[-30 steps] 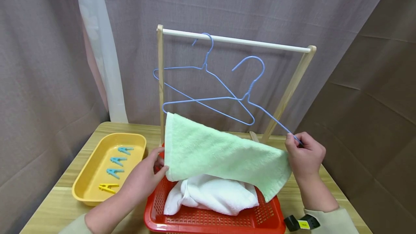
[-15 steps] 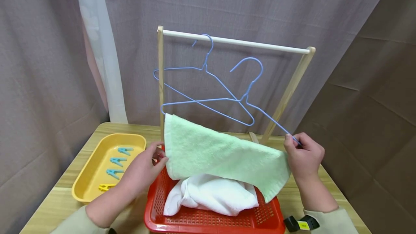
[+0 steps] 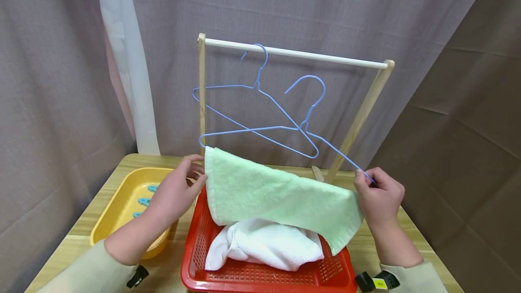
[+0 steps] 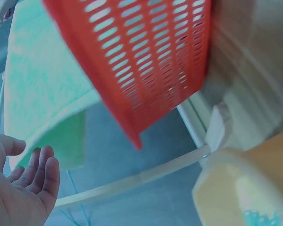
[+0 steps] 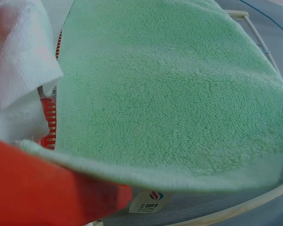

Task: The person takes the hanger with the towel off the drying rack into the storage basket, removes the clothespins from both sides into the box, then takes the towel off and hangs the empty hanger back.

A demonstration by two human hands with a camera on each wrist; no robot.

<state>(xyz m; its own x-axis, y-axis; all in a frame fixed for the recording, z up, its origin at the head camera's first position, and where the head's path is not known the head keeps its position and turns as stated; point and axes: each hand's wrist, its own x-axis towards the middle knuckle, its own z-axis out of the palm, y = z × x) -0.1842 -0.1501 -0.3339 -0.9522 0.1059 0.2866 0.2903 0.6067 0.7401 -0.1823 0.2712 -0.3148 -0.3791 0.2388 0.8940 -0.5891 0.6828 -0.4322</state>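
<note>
A pale green towel [image 3: 281, 193] hangs folded over the lower bar of a blue wire hanger [image 3: 313, 103], tilted down to the right. My right hand [image 3: 380, 193] grips this hanger near its right corner, beside the towel's right edge. At the towel's upper left edge is my left hand [image 3: 183, 189]. In the left wrist view its thumb and fingers [image 4: 37, 176] are apart and relaxed, with nothing held between them. Whether they touch the towel, I cannot tell. The green pile [image 5: 170, 94] fills most of the right wrist view, where the right hand is largely out of sight.
Below the towel stands a red perforated basket [image 3: 195, 257] with a white towel [image 3: 268, 245] in it. Behind rises a wooden rack with a white rail [image 3: 309, 55], bearing a second blue hanger [image 3: 260, 69]. A yellow tray [image 3: 106, 220] with teal clothespins [image 3: 144, 201] is at left.
My left hand has moved up along the towel's left edge, and its forearm now covers part of the yellow tray. The held hanger and towel have shifted slightly left and down.
</note>
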